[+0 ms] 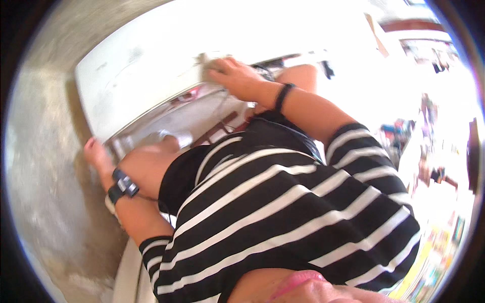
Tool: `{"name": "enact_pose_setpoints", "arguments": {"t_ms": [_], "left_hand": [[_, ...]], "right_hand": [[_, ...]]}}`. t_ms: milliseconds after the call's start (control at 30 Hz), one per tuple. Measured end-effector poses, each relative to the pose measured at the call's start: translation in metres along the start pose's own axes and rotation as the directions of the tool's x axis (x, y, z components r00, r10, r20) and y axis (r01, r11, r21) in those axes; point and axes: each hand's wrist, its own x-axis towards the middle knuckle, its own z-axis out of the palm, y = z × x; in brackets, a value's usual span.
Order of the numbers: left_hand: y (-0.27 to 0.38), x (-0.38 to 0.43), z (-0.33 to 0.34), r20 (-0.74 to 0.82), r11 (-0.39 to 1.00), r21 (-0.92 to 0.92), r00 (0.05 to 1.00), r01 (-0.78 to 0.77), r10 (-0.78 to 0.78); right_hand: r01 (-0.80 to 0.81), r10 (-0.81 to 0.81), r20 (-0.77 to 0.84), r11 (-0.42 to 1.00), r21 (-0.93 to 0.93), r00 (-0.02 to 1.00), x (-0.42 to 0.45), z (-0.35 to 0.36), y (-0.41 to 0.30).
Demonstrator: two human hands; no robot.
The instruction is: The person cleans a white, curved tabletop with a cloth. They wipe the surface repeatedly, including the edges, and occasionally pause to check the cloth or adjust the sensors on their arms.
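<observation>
My left hand (96,153) is low at the left, beside the near left corner of a white tabletop (132,83). A strap with a small dark device (125,182) is on that wrist. Whether the fingers hold anything does not show. My right hand (237,77) lies over the near edge of the tabletop, palm down. Under or beside its fingertips is a small, blurred greyish-beige thing (204,64); whether it is gripped is unclear. A black band (283,96) circles the right wrist.
A bare, stained wall (45,163) stands close at the left. Beneath the tabletop are my bare legs and a brownish-red frame (216,130). Dark cables (265,72) are near the right hand. Further right, in glare, are blurred piles of colourful items (398,132).
</observation>
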Motion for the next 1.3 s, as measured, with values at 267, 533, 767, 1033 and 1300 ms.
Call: {"name": "enact_pose_setpoints", "arguments": {"t_ms": [267,533,767,1033,1300], "left_hand": [[0.055,-0.047,0.039,-0.174,0.885,-0.451,0.961,0.114,-0.213],[0.083,-0.071,0.019,0.060,0.487,-0.789,0.836,0.374,-0.545],[0.094,-0.070,0.015,0.168,0.439,-0.803,0.860,0.403,-0.482],[0.087,-0.064,0.008,0.150,0.632,-0.667,0.902,0.395,-0.406],[0.054,-0.044,0.021,0.077,0.767,-0.591,0.964,0.250,-0.255]], "right_hand": [[-0.165,0.196,-0.036,0.901,0.400,0.980,0.019,-0.001,0.032],[-0.389,0.477,-0.088,0.797,0.462,0.874,0.145,-0.012,0.067],[-0.345,0.345,-0.019,0.938,0.024,0.938,0.207,0.035,0.033],[-0.027,0.029,-0.016,0.996,0.085,0.999,0.197,0.022,-0.010],[0.554,-0.561,-0.031,0.804,0.218,0.827,0.182,0.029,-0.116]]}}
